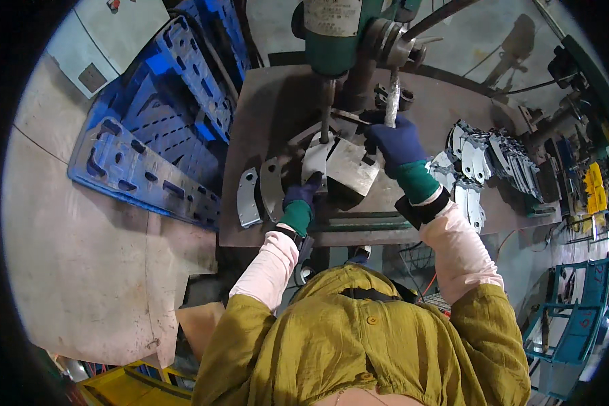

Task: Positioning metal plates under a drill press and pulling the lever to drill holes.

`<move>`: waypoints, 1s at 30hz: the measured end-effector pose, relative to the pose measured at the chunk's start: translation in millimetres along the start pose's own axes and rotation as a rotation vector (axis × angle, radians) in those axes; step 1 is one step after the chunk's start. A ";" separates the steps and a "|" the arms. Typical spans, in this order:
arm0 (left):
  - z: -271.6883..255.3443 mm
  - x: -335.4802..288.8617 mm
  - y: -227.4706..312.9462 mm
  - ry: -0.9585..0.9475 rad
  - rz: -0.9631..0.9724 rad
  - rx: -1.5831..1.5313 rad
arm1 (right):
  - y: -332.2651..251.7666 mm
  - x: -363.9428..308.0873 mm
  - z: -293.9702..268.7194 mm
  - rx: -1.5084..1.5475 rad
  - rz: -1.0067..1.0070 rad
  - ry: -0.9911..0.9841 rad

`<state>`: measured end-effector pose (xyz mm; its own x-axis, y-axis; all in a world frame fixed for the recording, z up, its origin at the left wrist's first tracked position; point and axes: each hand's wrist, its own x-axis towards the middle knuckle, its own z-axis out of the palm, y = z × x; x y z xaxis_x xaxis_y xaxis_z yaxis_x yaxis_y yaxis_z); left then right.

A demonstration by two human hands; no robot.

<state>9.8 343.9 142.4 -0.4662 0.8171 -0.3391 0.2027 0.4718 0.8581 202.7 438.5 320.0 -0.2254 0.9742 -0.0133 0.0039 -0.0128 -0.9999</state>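
A green drill press (330, 55) stands over the work table, its spindle (325, 111) reaching down to a curved grey metal plate (315, 159). That plate lies beside a square metal block (353, 167). My left hand (303, 192), in a dark blue glove with a green cuff, is closed on the plate's near end, a finger pressing its surface. Gloved the same way, my right hand (395, 140) wraps around the lower end of the press's feed lever (393, 101), which has a silvery wrapping. Two more curved plates (249, 196) lie left of my left hand.
On the table's right side several curved metal plates (470, 159) lie in a heap. Blue plastic pallets (145, 172) lean at the left. Teal metal racks (578, 325) stand at the lower right, with a yellow part (594, 188) above. The table (267, 91) has a near edge before my body.
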 end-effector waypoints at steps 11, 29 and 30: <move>16.5 25.4 -35.9 0.028 -0.037 0.095 | 26.8 28.3 -8.8 -0.448 -0.280 0.278; 12.2 20.6 -49.0 -0.090 0.220 0.009 | 39.4 56.0 -19.5 -0.742 -0.800 0.512; 13.8 21.5 -50.3 -0.076 0.161 -0.118 | 37.5 56.5 -18.5 -0.771 -0.834 0.523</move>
<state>1.5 342.4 86.6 -0.3685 0.9036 -0.2182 0.1648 0.2945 0.9413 208.2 497.3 281.8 -0.0208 0.5971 0.8019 0.6551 0.6141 -0.4402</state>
